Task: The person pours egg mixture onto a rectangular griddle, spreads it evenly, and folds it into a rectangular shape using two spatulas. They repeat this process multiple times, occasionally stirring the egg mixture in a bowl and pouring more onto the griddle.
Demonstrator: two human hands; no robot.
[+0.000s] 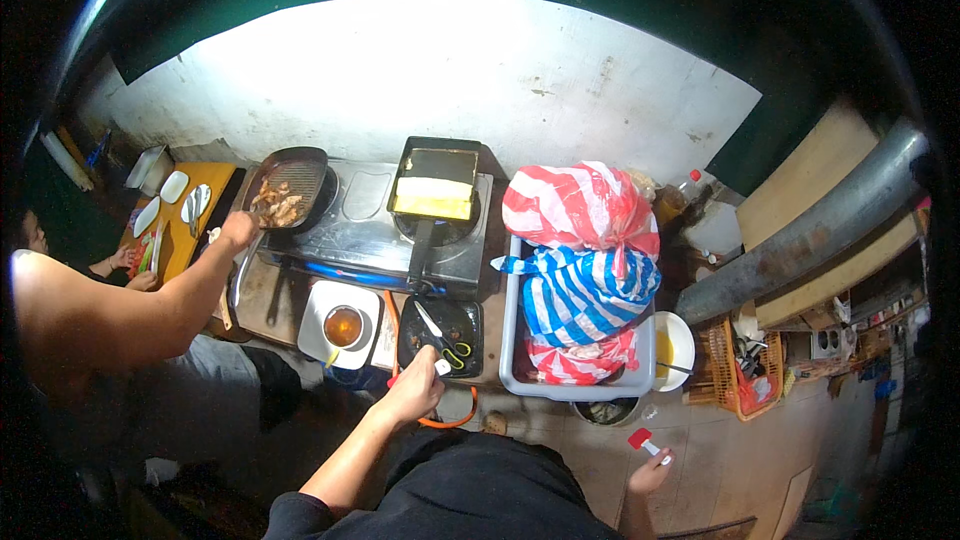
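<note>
My left hand (418,388) is closed around a small tool; its white end pokes out on one side and a bit of red shows on the other. Low on the right, my right hand (651,471) grips a spatula (645,444) with a red head and white handle, held over the floor. In front of me a rectangular pan (436,163) sits on the right burner of a gas stove (360,232), its handle pointing my way. Yellow egg (433,198) covers the pan's near half. Scissors with green-edged handles (450,349) lie on a black tray (420,319) beyond my left hand.
Another person's arm (165,307) reaches over a grill pan (300,180) of meat. A white plate holds a bowl of brown liquid (343,326). Striped bags (589,296) fill a grey tub (577,391). Beside it stands a bowl of yellow liquid (679,349).
</note>
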